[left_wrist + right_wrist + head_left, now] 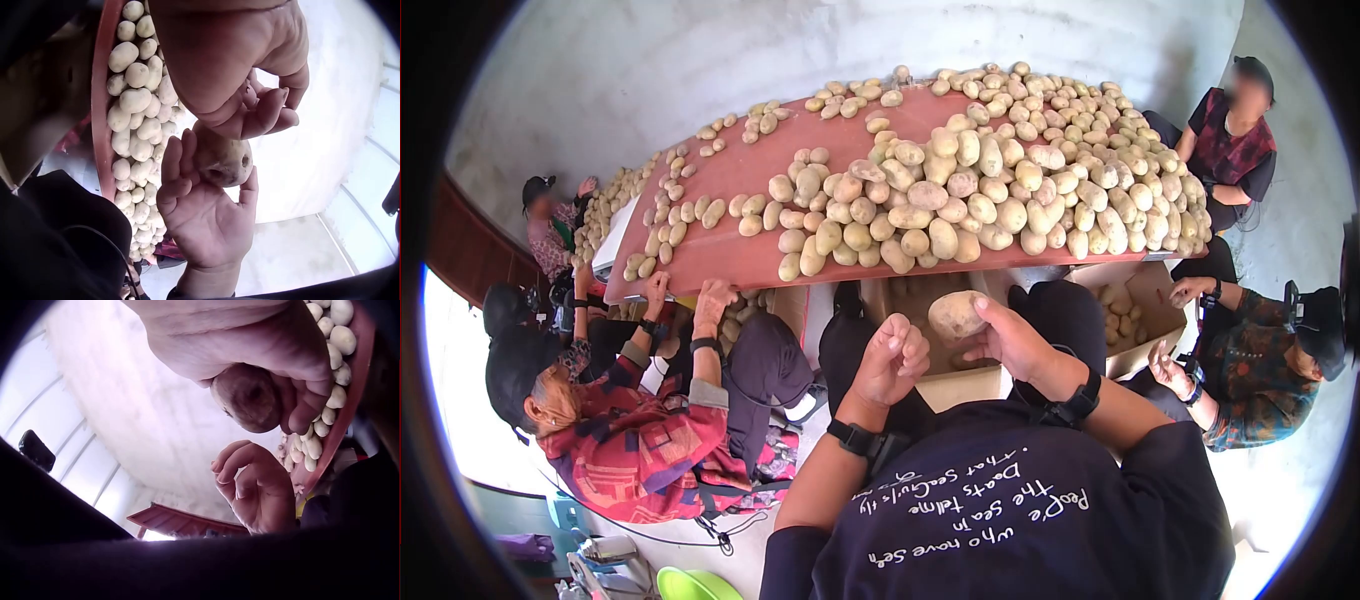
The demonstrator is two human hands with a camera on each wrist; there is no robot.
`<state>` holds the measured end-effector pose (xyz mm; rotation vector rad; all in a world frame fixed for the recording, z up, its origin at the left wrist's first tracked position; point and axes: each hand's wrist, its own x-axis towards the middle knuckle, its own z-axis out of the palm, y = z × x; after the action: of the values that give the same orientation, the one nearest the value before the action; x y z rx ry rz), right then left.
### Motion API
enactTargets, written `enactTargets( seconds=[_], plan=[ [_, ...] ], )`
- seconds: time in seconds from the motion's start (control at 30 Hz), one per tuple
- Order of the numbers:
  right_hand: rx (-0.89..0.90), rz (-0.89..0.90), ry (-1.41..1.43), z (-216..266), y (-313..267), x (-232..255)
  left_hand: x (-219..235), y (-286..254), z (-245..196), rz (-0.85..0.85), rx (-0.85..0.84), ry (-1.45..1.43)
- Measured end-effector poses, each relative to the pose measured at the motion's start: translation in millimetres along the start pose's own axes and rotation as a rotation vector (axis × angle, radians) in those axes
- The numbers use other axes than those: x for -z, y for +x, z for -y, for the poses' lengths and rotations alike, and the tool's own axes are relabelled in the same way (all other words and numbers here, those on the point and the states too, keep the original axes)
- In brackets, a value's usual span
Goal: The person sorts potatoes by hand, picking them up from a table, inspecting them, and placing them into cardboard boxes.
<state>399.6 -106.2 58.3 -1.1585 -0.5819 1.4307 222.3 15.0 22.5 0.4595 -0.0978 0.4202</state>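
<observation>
In the head view my right hand [1012,340] holds a large potato [956,317] above the wearer's lap, thumb and fingers around it. In the left wrist view dark pits mark the end of this potato [220,164], and the right palm [209,228] is turned up under it. My left hand [893,362] hovers just beside the potato with its fingers curled in and nothing seen in them. The right wrist view shows the left hand [259,484] apart from the potato [249,399], its thumb close to the bent fingertips.
A red-brown table [745,180] bears a big heap of potatoes [1000,185]. Below its edge stand cardboard boxes [1160,300] with potatoes in them. A person in a patterned red jacket [640,450] sits at the left, another person [1260,370] at the right. A green basin [695,583] lies behind.
</observation>
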Motion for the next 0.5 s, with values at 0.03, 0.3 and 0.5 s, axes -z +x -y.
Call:
enactTargets(
  seconds=[0.03, 0.3, 0.5],
  plan=[
    [0.002, -0.004, 0.011, 1.4, 1.7, 1.9, 1.7, 1.5, 1.2, -0.007, -0.012, 0.004],
    [-0.026, -0.01, 0.171, -5.2, 23.5, 26.0, 20.5, 7.4, 2.6, -0.089, 0.014, 0.132],
    [0.08, -0.036, 0.232, 12.8, 46.0, 30.9, 17.9, 24.7, -7.2, -0.217, 0.136, 0.8]
  ],
)
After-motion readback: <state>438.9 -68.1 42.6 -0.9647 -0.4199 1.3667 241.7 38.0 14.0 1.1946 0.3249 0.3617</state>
